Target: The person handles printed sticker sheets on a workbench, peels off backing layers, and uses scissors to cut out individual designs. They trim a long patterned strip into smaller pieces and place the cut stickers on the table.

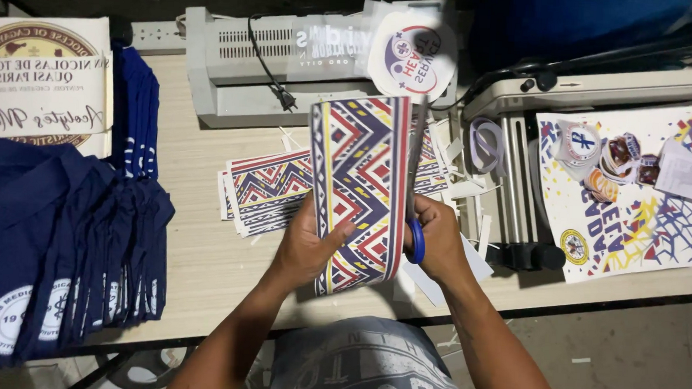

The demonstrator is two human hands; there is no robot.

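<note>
My left hand (306, 247) grips the lower left edge of a tall printed sheet (360, 179) with a red, blue and yellow zigzag pattern, held upright over the table. My right hand (436, 239) holds blue-handled scissors (416, 182), whose blades run up along the sheet's right edge. Behind the sheet, a stack of similar patterned strips (267, 189) lies on the wooden table (203, 250).
A grey laminating machine (243, 65) with a black cord sits at the back, with a round printed sticker (411, 57) leaning on it. Folded navy shirts (64, 237) fill the left. A paper trimmer (517, 186) and a colourful poster (641, 207) lie right. Paper offcuts (470, 192) are scattered nearby.
</note>
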